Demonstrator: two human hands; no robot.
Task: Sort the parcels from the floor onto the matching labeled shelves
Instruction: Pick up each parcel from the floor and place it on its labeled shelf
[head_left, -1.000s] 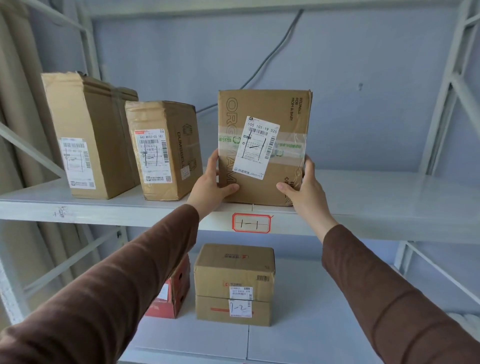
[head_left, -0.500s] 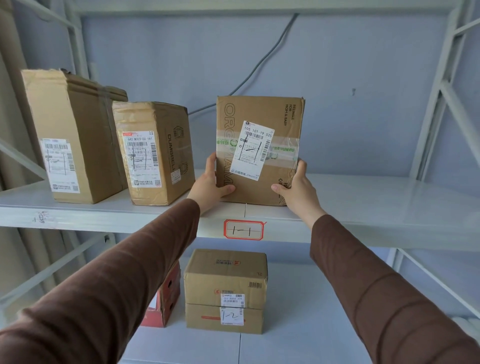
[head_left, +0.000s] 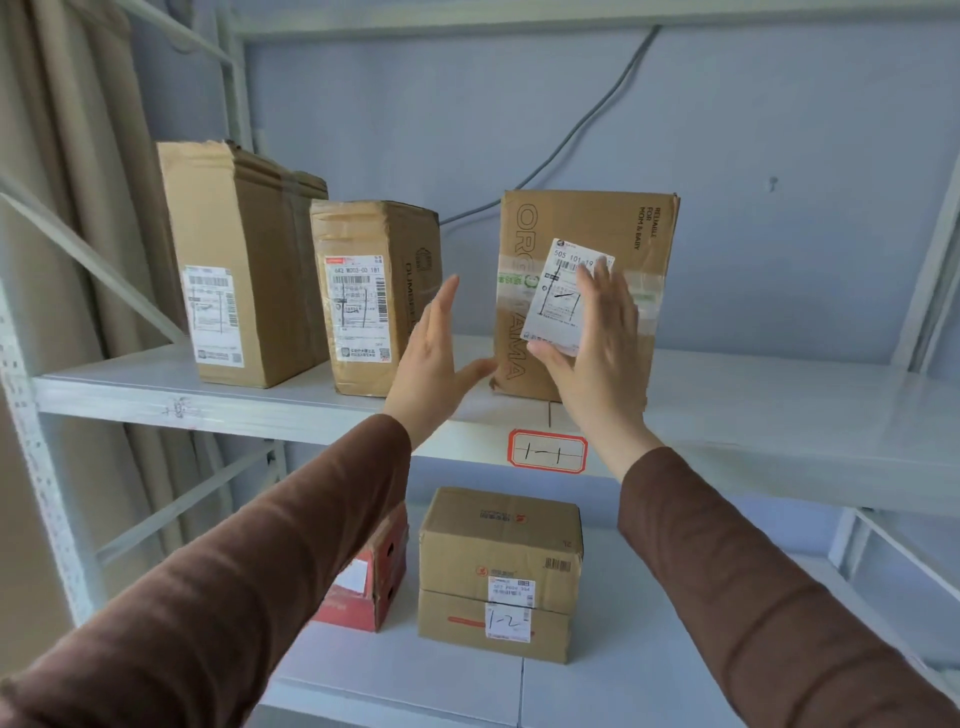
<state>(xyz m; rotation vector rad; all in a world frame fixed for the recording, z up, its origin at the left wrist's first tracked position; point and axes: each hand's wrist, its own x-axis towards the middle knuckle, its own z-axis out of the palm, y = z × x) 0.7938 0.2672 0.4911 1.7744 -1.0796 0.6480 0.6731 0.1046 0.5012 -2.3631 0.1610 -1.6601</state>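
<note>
A brown cardboard parcel (head_left: 587, 228) with a white shipping slip stands upright on the upper white shelf (head_left: 779, 410), above a red-framed tag reading 1-1 (head_left: 547, 451). My left hand (head_left: 434, 358) hovers just left of it with straight fingers, the thumb close to the box's lower left corner. In front of the box, my right hand (head_left: 597, 343) is spread flat and covers part of the slip. Neither hand grips the parcel.
Two taller brown parcels (head_left: 239, 260) (head_left: 374, 296) stand on the same shelf to the left. On the lower shelf (head_left: 415, 675) sit two stacked brown boxes (head_left: 498, 571), the lower one marked 1-2, beside a red box (head_left: 366, 587). A curtain hangs left; a cable runs down the wall.
Both hands have let go of the parcel's lower corners and drawn back towards me with fingers opened. The parcel stays standing on the shelf.
</note>
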